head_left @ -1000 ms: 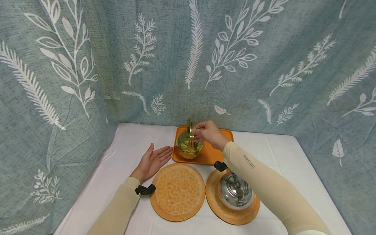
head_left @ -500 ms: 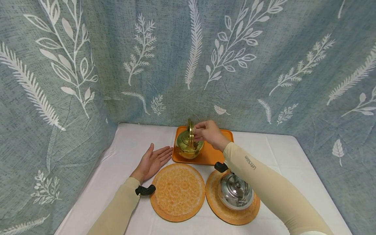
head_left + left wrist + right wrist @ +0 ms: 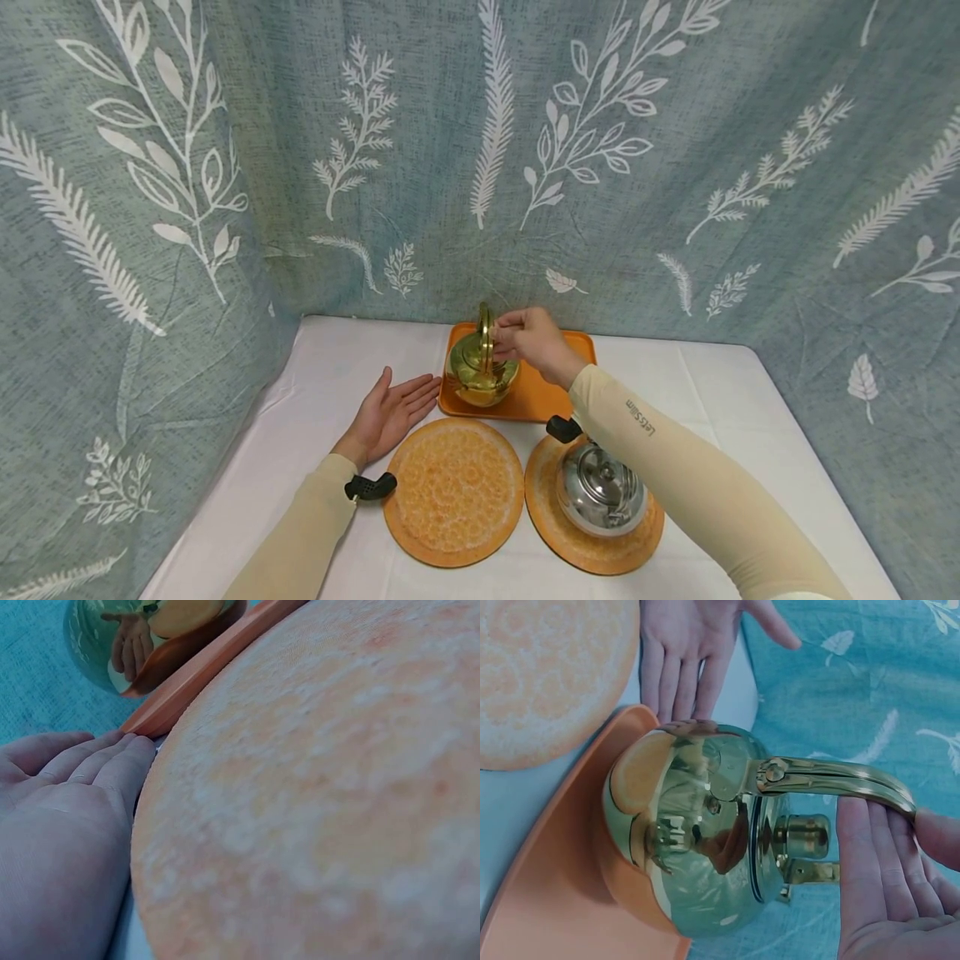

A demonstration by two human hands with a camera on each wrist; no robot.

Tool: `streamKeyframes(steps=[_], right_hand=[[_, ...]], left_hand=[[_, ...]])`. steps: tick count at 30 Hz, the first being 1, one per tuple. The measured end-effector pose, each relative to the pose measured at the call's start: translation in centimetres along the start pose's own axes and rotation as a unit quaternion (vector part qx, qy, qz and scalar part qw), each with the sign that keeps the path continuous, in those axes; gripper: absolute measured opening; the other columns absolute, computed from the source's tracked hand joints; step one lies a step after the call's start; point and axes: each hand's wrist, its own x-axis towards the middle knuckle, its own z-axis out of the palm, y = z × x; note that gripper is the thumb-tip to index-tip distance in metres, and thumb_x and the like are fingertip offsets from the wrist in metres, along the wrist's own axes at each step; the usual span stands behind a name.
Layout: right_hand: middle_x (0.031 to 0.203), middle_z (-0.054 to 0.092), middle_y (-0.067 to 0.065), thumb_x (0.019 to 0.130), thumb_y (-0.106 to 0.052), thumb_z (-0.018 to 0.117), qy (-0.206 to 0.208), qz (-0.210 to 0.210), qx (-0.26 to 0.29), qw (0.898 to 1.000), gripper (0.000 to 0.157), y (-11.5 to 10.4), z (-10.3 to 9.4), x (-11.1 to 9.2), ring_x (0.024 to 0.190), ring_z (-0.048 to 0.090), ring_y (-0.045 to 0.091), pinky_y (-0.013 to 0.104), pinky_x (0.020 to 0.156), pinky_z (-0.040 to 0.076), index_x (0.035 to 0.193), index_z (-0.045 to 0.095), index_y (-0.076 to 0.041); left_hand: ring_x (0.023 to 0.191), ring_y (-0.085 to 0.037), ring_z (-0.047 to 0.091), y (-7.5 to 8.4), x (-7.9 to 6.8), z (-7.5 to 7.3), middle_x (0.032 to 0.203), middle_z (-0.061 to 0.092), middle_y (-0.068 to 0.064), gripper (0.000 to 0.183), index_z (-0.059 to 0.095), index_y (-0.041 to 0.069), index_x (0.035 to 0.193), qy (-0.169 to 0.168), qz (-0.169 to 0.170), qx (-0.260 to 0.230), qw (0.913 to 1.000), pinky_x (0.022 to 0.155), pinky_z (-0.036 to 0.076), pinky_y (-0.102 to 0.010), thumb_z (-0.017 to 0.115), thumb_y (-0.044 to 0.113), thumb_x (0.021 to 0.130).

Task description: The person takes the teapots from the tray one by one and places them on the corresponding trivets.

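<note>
A shiny gold kettle (image 3: 472,387) stands upright at the left end of an orange tray (image 3: 547,400) at the back of the table. My right hand (image 3: 534,342) holds its raised arched handle (image 3: 847,778); in the right wrist view the fingers pass under the handle and the thumb lies over it. My left hand (image 3: 386,417) lies palm up with straight fingers, its fingertips right at the tray's left edge and the thumb spread away. In the left wrist view the kettle's side (image 3: 90,645) mirrors that hand.
Two round orange patterned placemats lie in front of the tray, the left placemat (image 3: 453,492) bare. On the right placemat (image 3: 543,529) stands a silver lidded kettle (image 3: 600,492), partly covered by my right forearm. A leaf-patterned curtain (image 3: 435,167) borders the white-covered table (image 3: 360,333).
</note>
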Motion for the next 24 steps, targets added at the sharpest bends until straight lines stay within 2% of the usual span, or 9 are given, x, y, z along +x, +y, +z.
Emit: streamKeyframes(steps=[7,24], right_hand=[[0.133,0.067,0.029,0.11,0.0,0.063,0.008,-0.005,0.007,1.0,0.038,-0.4,0.0,-0.5,0.102,0.076,0.034,0.046,0.095,0.065,0.144,0.059,0.015],[0.128,0.069,0.029,0.109,0.001,0.064,0.005,-0.014,0.018,1.0,0.036,-1.0,0.2,-1.1,0.092,0.077,0.026,0.042,0.09,0.066,0.142,0.061,0.015]], left_hand=[[0.165,-0.038,0.001,-0.1,0.0,0.0,0.178,-0.002,-0.027,0.095,-0.003,-0.008,0.169,-0.008,0.002,0.004,1.0,0.133,0.011,-0.046,0.023,0.065,0.115],[0.165,-0.038,0.001,0.0,0.0,-0.1,0.178,-0.003,-0.027,0.097,-0.004,-0.008,0.169,-0.009,0.006,0.001,0.9999,0.134,0.014,-0.044,0.025,0.067,0.114]])
